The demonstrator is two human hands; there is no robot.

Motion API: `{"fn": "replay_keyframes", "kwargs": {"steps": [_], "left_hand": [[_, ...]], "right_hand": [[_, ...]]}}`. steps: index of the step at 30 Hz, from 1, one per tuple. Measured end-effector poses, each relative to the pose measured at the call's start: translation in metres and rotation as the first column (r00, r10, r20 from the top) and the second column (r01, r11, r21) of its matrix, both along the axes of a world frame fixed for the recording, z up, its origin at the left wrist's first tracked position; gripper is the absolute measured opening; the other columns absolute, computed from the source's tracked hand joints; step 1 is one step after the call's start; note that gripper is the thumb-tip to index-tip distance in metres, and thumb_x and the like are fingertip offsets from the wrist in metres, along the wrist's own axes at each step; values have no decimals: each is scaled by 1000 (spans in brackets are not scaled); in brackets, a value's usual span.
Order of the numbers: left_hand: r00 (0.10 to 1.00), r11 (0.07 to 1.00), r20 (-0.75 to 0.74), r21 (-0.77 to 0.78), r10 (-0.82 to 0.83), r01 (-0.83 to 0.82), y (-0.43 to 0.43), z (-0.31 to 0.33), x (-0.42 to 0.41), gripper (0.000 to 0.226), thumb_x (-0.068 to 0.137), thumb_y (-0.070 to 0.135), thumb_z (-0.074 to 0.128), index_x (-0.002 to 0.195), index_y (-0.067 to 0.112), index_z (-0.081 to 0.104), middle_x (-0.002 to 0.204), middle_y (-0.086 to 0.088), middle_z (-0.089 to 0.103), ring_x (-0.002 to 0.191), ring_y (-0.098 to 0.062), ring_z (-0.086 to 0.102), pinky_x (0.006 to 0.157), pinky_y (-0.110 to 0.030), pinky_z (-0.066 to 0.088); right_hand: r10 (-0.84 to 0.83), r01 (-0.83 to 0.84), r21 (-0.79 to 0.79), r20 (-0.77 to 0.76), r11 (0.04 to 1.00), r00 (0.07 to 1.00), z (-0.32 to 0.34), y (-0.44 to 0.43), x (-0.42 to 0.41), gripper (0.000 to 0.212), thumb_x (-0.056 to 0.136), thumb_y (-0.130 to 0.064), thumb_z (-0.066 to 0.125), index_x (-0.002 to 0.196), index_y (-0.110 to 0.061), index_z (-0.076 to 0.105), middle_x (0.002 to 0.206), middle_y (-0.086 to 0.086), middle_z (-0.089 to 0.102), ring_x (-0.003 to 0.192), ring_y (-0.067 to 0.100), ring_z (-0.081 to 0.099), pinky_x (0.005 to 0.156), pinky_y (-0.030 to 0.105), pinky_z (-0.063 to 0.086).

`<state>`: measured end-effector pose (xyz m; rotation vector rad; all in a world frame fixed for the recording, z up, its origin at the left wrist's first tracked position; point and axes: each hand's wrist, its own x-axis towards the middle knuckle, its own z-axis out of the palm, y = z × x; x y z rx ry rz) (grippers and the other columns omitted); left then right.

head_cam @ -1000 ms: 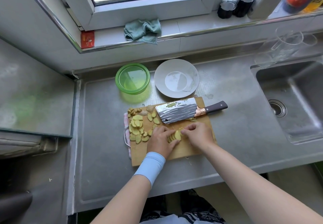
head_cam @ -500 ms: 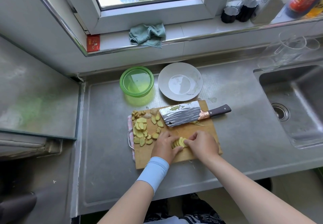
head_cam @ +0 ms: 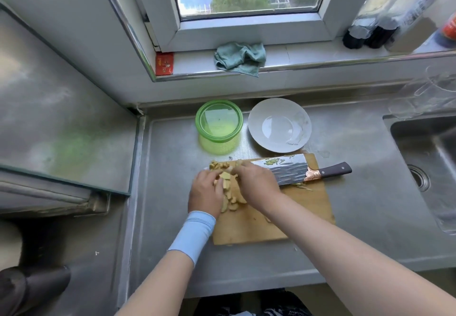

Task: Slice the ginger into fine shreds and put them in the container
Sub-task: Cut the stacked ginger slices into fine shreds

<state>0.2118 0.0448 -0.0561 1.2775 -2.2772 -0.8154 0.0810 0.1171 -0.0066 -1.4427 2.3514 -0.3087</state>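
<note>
Ginger slices (head_cam: 228, 187), pale yellow, lie heaped at the left end of the rectangular wooden cutting board (head_cam: 271, 224), mid-frame, with the left hand (head_cam: 206, 189) and right hand (head_cam: 256, 185) cupped round them, fingers curled on. Pushed too hard, pieces may spill off the board's left edge onto the steel bench (head_cam: 172, 217); the right hand also crowds the flat-lying steel cleaver (head_cam: 288, 170). Half a second earlier, both hands pinched a small stack lower on the board.

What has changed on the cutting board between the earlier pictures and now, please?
The left hand and right hand moved left across the cutting board, from the small stack to the loose ginger slices, now bunched between them. The cleaver stayed lying untouched; green container and plate stayed put.
</note>
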Motion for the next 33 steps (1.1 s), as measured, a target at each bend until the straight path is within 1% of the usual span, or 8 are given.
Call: {"fn": "replay_keyframes", "kwargs": {"steps": [4,7,11,16,21,25,28,33], "left_hand": [[990,965,138,261,-14,-22,-26,4,12,28,87,24,72,114,17,72,107,-6,65,103,-26,59,95,-34,47],[977,947,198,323,-75,8,-25,-1,12,37,86,34,72,121,23,69,115,-4,62,109,-24,58,92,-30,46],[985,974,159,225,-61,24,-20,-7,15,31,83,31,78,112,21,75,115,-7,63,109,-28,54,90,-32,45],[988,971,149,238,-49,12,-21,-7,18,21,80,30,81,99,21,77,105,-4,63,106,-25,53,84,-27,42],[988,938,137,346,-70,18,-26,-1,18,14,77,32,83,87,27,74,94,7,59,100,-17,57,79,-21,40],[985,933,123,354,-120,69,-31,2,23,16,82,44,77,93,32,76,92,10,60,97,-14,56,81,-24,44],[997,942,82,334,2,-30,-35,4,21,18,94,35,64,103,24,76,97,1,64,97,-20,60,77,-22,39],[954,961,301,265,-1,-83,-32,7,4,22,91,40,66,105,24,71,107,1,65,104,-21,58,76,-29,46]], "right_hand": [[68,-60,134,-51,989,996,-15,-40,10,28,92,-8,53,114,-18,68,109,7,62,101,33,63,71,34,42],[18,-20,155,18,988,1000,-24,-47,11,26,91,-12,57,114,-17,68,113,9,61,104,34,61,75,36,45],[-91,59,191,160,980,983,-26,-49,8,27,90,-23,67,116,-20,68,117,9,59,105,31,60,86,37,48],[-198,152,180,279,972,939,-20,-50,5,17,81,-9,69,83,-23,61,90,0,64,88,24,61,74,32,49],[-301,270,135,344,953,890,-17,-32,-5,37,83,-8,72,118,-21,70,90,-1,66,85,16,60,74,22,41],[-346,315,145,314,938,884,-18,-16,-10,17,88,-15,70,104,-19,76,97,1,70,90,16,61,74,21,38],[-371,364,85,336,927,866,-16,-14,-8,11,90,-19,70,100,-20,75,90,-1,68,84,15,60,74,23,40],[-294,295,51,351,954,889,-14,-15,9,10,92,-22,69,101,-18,73,100,-3,71,95,15,60,78,23,39]]}}
